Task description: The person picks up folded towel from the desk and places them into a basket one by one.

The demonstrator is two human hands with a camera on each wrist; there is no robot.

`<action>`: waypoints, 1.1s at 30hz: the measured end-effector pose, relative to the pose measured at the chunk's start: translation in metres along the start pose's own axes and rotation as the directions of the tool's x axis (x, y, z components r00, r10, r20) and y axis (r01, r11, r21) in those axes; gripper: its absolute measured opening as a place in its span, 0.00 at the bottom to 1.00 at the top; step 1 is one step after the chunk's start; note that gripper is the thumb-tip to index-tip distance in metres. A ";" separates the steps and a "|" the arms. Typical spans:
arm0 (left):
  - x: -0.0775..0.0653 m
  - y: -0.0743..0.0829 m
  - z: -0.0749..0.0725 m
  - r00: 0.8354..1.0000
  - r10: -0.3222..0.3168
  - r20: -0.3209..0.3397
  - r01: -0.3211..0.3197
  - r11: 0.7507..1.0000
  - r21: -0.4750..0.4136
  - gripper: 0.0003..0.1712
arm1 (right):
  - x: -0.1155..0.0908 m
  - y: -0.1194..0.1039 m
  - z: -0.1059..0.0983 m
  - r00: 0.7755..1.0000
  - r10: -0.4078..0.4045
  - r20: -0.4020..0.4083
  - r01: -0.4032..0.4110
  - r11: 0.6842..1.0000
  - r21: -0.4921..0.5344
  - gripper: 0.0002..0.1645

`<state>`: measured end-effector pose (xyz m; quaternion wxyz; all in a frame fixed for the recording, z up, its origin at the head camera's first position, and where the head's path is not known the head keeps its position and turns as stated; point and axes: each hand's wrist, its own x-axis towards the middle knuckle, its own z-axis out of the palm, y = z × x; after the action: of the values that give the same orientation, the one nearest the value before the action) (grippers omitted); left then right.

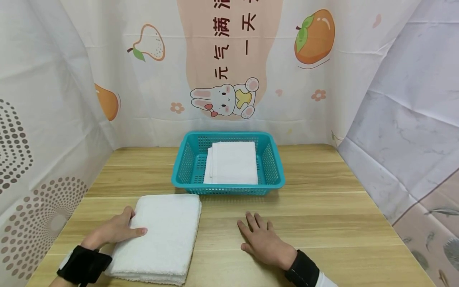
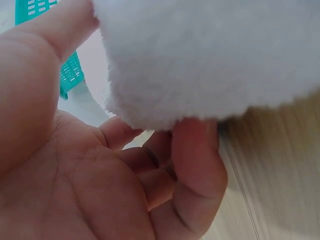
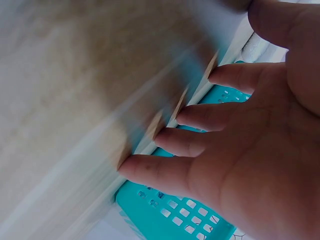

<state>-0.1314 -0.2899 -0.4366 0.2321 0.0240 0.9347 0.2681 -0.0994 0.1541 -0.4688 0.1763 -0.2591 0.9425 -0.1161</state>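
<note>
A thick folded white towel (image 1: 161, 235) lies on the left part of the wooden table. At its left edge my left hand (image 1: 116, 229) grips it, thumb on top and fingers curled under the side. In the left wrist view the fuzzy towel edge (image 2: 200, 60) sits between thumb and fingers. My right hand (image 1: 265, 243) is palm down over the table to the right of the towel, fingers spread and holding nothing. The right wrist view shows its fingertips at the tabletop. Another folded white towel (image 1: 234, 163) lies inside a teal plastic basket (image 1: 229, 190).
The basket stands at the middle of the back of the wooden table (image 1: 322, 215). Behind it hangs a white curtain (image 1: 150, 91) with fruit and rabbit prints. More cloth hangs along the left and right sides.
</note>
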 end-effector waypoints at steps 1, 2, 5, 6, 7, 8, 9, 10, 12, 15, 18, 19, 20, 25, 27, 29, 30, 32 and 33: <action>0.000 0.000 0.000 1.000 0.003 -0.003 -0.003 1.000 0.001 0.44 | 0.000 0.000 0.000 1.000 0.001 0.001 -0.001 1.000 0.001 0.38; 0.000 0.000 0.001 1.000 0.007 -0.004 -0.007 1.000 0.000 0.43 | 0.000 0.000 0.000 1.000 0.001 0.001 -0.001 1.000 0.002 0.38; 0.001 0.001 0.001 1.000 0.017 -0.007 -0.017 1.000 -0.005 0.42 | 0.000 0.000 0.000 1.000 0.000 -0.001 0.000 1.000 0.002 0.38; 0.001 0.001 0.002 1.000 0.019 -0.007 -0.019 1.000 -0.009 0.42 | 0.000 0.000 0.000 1.000 0.000 -0.002 0.000 1.000 0.003 0.38; 0.001 0.001 0.002 1.000 0.021 -0.005 -0.021 1.000 -0.013 0.42 | 0.000 0.000 0.000 1.000 -0.001 -0.004 0.001 1.000 0.001 0.38; 0.001 0.002 0.002 1.000 0.021 -0.004 -0.021 1.000 -0.015 0.42 | 0.000 0.000 0.000 1.000 -0.002 -0.007 0.002 1.000 -0.001 0.38; 0.001 0.003 0.002 1.000 0.020 -0.003 -0.020 1.000 -0.016 0.42 | 0.000 0.000 0.000 1.000 -0.004 -0.009 0.004 1.000 -0.002 0.38; 0.001 0.003 0.002 1.000 0.018 -0.002 -0.018 1.000 -0.017 0.42 | 0.000 0.001 0.001 1.000 -0.004 -0.010 0.004 1.000 -0.002 0.38; 0.001 0.004 0.003 1.000 0.012 0.000 -0.012 1.000 -0.017 0.42 | 0.000 0.001 0.001 1.000 -0.006 -0.012 0.006 1.000 -0.001 0.38; 0.001 0.005 0.003 1.000 0.008 0.002 -0.008 1.000 -0.020 0.42 | 0.000 0.001 0.000 1.000 -0.006 -0.013 0.006 1.000 0.004 0.39; 0.001 0.007 0.004 1.000 0.011 -0.001 -0.011 1.000 -0.026 0.41 | 0.000 0.001 0.000 1.000 -0.006 -0.012 0.006 1.000 0.006 0.39; 0.001 0.007 0.004 1.000 0.013 -0.002 -0.013 1.000 -0.026 0.41 | 0.000 0.001 0.000 1.000 -0.006 -0.013 0.006 1.000 0.008 0.39; 0.000 0.007 0.004 1.000 0.015 -0.001 -0.015 0.999 -0.031 0.41 | 0.000 0.001 0.000 1.000 -0.007 -0.015 0.008 1.000 0.008 0.38; 0.001 0.007 0.006 0.999 0.035 0.006 -0.034 0.998 -0.052 0.41 | -0.001 0.001 0.001 0.999 -0.017 -0.029 0.017 1.000 0.004 0.38; 0.001 0.007 0.006 0.999 0.039 0.008 -0.039 0.998 -0.057 0.41 | -0.001 0.002 0.002 0.999 -0.019 -0.032 0.019 1.000 0.004 0.38; 0.001 0.007 0.006 0.999 0.049 0.010 -0.049 0.997 -0.053 0.40 | -0.001 0.002 0.002 0.999 -0.019 -0.033 0.020 1.000 0.006 0.38; 0.002 0.008 0.006 0.999 0.048 0.010 -0.047 0.998 -0.051 0.41 | -0.001 0.001 0.002 0.999 -0.020 -0.032 0.020 1.000 0.006 0.38; 0.002 0.008 0.006 0.998 0.054 0.011 -0.054 0.998 -0.044 0.41 | -0.001 0.001 0.002 0.999 -0.021 -0.032 0.021 1.000 0.005 0.38; 0.003 0.009 0.006 0.998 0.054 0.013 -0.053 0.998 -0.042 0.41 | -0.001 0.001 0.002 0.999 -0.021 -0.032 0.021 1.000 0.005 0.38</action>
<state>-0.1319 -0.2793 -0.4375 0.2320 0.0462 0.9263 0.2934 -0.0982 0.1557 -0.4706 0.1606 -0.2666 0.9421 -0.1246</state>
